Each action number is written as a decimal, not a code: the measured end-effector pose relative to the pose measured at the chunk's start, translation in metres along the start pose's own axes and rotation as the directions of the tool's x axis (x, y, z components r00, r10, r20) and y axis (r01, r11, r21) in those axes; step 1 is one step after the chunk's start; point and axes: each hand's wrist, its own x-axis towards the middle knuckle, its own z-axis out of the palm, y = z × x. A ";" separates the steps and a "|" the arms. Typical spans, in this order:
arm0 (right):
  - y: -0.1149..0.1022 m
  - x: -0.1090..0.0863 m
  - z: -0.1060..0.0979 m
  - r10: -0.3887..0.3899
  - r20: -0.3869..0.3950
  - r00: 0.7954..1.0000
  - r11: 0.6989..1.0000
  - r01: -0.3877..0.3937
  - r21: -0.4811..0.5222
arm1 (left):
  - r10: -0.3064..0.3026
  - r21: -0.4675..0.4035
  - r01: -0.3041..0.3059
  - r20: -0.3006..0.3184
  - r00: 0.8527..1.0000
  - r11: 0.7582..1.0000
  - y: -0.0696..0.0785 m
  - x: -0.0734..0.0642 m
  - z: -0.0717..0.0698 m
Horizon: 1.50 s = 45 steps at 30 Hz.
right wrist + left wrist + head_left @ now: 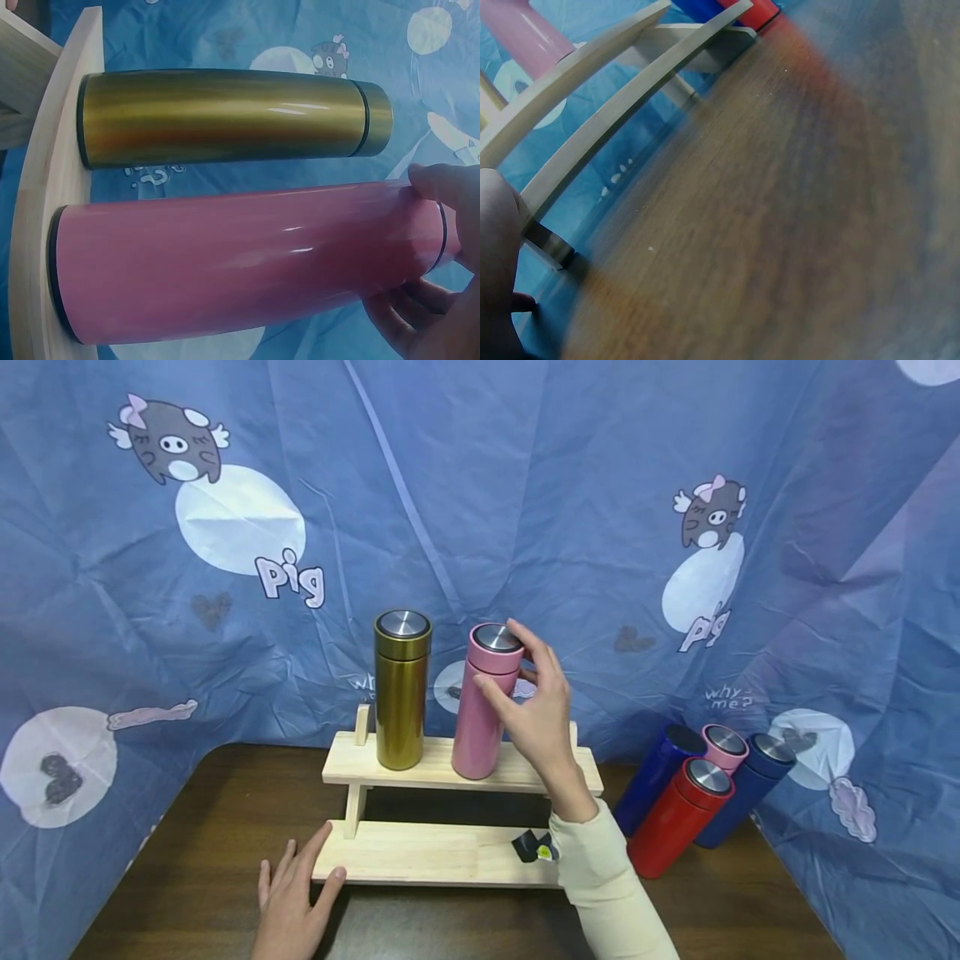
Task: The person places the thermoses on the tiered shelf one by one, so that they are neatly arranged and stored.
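Observation:
On the upper step of a two-tier wooden stand (405, 852) stands a pink thermos bottle (480, 718), upright with a steel-topped lid. My right hand (540, 710) grips it near the lid, thumb on the front and fingers round the far side; the right wrist view shows its dark base ring at the shelf. To its left, a gold thermos bottle (225, 116) stands upright on that same step. My left hand (296, 893) touches the left end of the lower step, thumb at the front corner and fingers spread along the side.
Right of the stand, a red bottle (678, 818), a blue bottle (652, 777), a dark blue bottle (757, 785) and another pink bottle (725, 745) cluster on the brown table (225, 827). A black piece (525, 846) lies on the lower step. Blue patterned cloth (480, 485) hangs behind.

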 end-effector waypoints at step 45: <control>0.001 -0.060 -0.048 0.034 -0.066 0.997 0.999 -0.032 0.031 | 0.073 -0.020 -0.075 -0.077 0.994 0.997 -0.003 -0.003 0.003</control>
